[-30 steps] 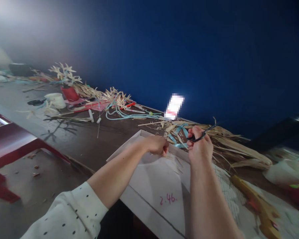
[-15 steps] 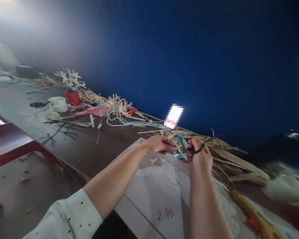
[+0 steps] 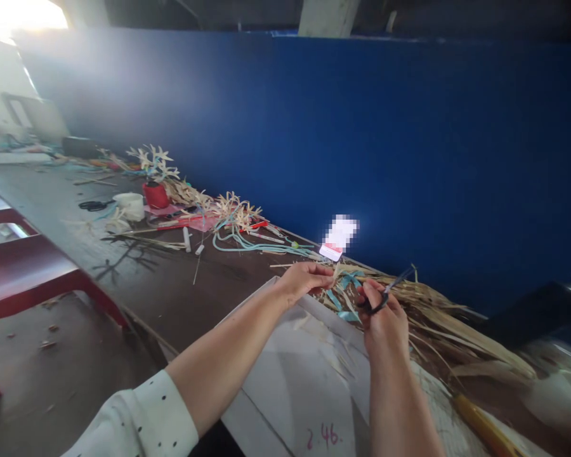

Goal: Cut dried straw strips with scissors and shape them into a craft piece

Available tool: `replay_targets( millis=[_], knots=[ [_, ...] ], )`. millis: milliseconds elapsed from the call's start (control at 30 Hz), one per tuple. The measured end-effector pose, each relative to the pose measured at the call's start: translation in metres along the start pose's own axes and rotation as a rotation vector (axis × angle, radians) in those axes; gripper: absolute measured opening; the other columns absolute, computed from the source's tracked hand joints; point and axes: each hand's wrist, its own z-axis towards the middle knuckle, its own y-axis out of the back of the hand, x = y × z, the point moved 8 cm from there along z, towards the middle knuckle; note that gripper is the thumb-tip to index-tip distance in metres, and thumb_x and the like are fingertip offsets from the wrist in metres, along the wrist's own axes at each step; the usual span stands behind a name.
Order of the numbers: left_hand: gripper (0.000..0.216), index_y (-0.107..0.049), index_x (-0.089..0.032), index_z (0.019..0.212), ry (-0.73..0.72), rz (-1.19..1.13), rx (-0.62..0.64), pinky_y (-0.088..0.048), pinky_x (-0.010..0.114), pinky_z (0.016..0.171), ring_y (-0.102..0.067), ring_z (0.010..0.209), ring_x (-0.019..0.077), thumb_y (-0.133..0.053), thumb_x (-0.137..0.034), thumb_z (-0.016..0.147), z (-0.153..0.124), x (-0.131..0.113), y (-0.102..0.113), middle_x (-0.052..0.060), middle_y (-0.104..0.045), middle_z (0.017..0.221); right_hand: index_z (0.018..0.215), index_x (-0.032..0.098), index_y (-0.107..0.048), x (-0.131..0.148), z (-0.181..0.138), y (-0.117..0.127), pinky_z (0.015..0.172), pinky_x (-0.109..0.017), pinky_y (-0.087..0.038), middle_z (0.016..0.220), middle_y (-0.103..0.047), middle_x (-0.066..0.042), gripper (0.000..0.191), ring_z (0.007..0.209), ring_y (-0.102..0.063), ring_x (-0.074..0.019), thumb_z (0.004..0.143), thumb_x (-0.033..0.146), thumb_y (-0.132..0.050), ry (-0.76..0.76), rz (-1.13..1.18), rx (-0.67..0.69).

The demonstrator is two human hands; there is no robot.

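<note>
My left hand [image 3: 304,282] is closed in a pinch, its fingertips on a pale piece of dried husk [image 3: 336,271]. My right hand [image 3: 385,314] is wrapped round a pair of scissors [image 3: 379,303] with dark handles. The blades point up and away to the right, clear of the husk. Light blue ribbon [image 3: 347,315] and thin husk scraps lie on the table between and below both hands. Beyond my right hand spreads a heap of long dry husks [image 3: 471,330].
Under my forearms lies a white board [image 3: 290,374] marked in red. A lit phone [image 3: 337,238] leans near the blue wall [image 3: 409,146]. Husk flowers [image 3: 238,209], blue cords [image 3: 261,247] and a white cup [image 3: 130,207] stand left. Red stools [image 3: 28,273] flank the table.
The view has tilted up, showing the wall's top edge. My left fingers have risen slightly from the scraps with the pale husk piece. My right hand still holds the scissors.
</note>
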Motion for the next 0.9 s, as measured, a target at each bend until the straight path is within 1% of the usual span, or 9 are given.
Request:
replay_targets(
  millis=[133, 300, 433, 500, 633, 700, 733, 800, 900],
  knots=[
    [0.033, -0.064, -0.012, 0.087, -0.063, -0.023, -0.014, -0.048, 0.023, 0.068, -0.060, 0.067, 0.0083, -0.075, -0.026, 0.060, 0.003, -0.004, 0.002, 0.003, -0.065, 0.074, 0.091, 0.017, -0.065, 0.000, 0.000, 0.000, 0.034, -0.013, -0.031, 0.070, -0.064, -0.003, 0.041, 0.052, -0.053, -0.0095, 0.055, 0.031, -0.077, 0.006, -0.031, -0.006],
    [0.030, -0.063, -0.011, 0.087, -0.079, -0.026, -0.014, -0.048, 0.024, 0.070, -0.061, 0.069, 0.0091, -0.074, -0.023, 0.062, 0.001, -0.006, 0.001, 0.004, -0.065, 0.075, 0.091, 0.018, -0.065, -0.001, 0.001, 0.001, 0.035, -0.013, -0.032, 0.070, -0.064, -0.003, 0.041, 0.053, -0.054, -0.0096, 0.055, 0.032, -0.077, 0.007, -0.042, 0.013],
    [0.030, -0.063, -0.012, 0.088, -0.109, 0.111, 0.042, -0.047, 0.023, 0.069, -0.058, 0.066, 0.0076, -0.072, -0.023, 0.063, -0.004, -0.011, -0.004, 0.003, -0.064, 0.076, 0.089, 0.017, -0.065, 0.001, 0.001, 0.002, 0.036, -0.013, -0.032, 0.072, -0.065, -0.003, 0.039, 0.053, -0.054, -0.0090, 0.056, 0.032, -0.077, 0.023, -0.041, -0.004],
    [0.028, -0.065, -0.013, 0.088, -0.092, 0.272, 0.155, -0.045, 0.022, 0.065, -0.056, 0.064, 0.0074, -0.070, -0.024, 0.064, -0.008, -0.010, -0.013, 0.002, -0.063, 0.074, 0.087, 0.017, -0.064, 0.002, 0.000, 0.002, 0.036, -0.013, -0.032, 0.071, -0.064, -0.003, 0.037, 0.052, -0.053, -0.0086, 0.056, 0.032, -0.076, 0.031, -0.042, -0.018],
    [0.022, -0.067, -0.017, 0.085, 0.041, 0.573, 0.576, -0.042, 0.020, 0.060, -0.054, 0.062, 0.0080, -0.067, -0.027, 0.066, -0.026, 0.008, -0.036, 0.001, -0.064, 0.072, 0.085, 0.015, -0.063, 0.005, 0.000, 0.000, 0.034, -0.012, -0.030, 0.064, -0.063, -0.001, 0.037, 0.049, -0.051, -0.0078, 0.054, 0.030, -0.076, 0.048, -0.007, -0.023],
    [0.021, -0.069, -0.018, 0.083, 0.061, 0.710, 0.715, -0.040, 0.019, 0.058, -0.054, 0.063, 0.0085, -0.066, -0.029, 0.066, -0.035, 0.015, -0.042, 0.001, -0.065, 0.074, 0.085, 0.015, -0.063, 0.007, 0.000, 0.000, 0.034, -0.012, -0.029, 0.064, -0.062, -0.001, 0.037, 0.049, -0.051, -0.0078, 0.054, 0.030, -0.076, 0.058, -0.007, -0.024],
    [0.021, -0.070, -0.018, 0.082, 0.054, 0.780, 0.749, -0.039, 0.019, 0.058, -0.054, 0.064, 0.0088, -0.066, -0.031, 0.066, -0.037, 0.017, -0.043, 0.000, -0.066, 0.073, 0.085, 0.015, -0.063, 0.007, 0.000, 0.000, 0.034, -0.012, -0.029, 0.064, -0.063, -0.002, 0.036, 0.050, -0.051, -0.0079, 0.055, 0.030, -0.076, 0.063, -0.013, -0.025],
    [0.022, -0.071, -0.017, 0.080, -0.008, 0.919, 0.727, -0.037, 0.018, 0.058, -0.054, 0.063, 0.0089, -0.066, -0.034, 0.066, -0.036, 0.018, -0.045, 0.000, -0.066, 0.071, 0.085, 0.015, -0.063, 0.007, 0.000, 0.000, 0.034, -0.012, -0.030, 0.066, -0.063, -0.003, 0.035, 0.051, -0.052, -0.0078, 0.056, 0.032, -0.075, 0.071, -0.029, -0.022],
    [0.021, -0.071, -0.017, 0.081, -0.183, 1.070, 0.602, -0.036, 0.018, 0.058, -0.054, 0.063, 0.0090, -0.061, -0.032, 0.071, -0.032, 0.014, -0.053, 0.000, -0.066, 0.070, 0.087, 0.015, -0.062, 0.006, 0.001, 0.001, 0.035, -0.013, -0.032, 0.068, -0.064, -0.003, 0.037, 0.051, -0.052, -0.0078, 0.057, 0.034, -0.075, 0.063, -0.032, -0.016]
  ],
)
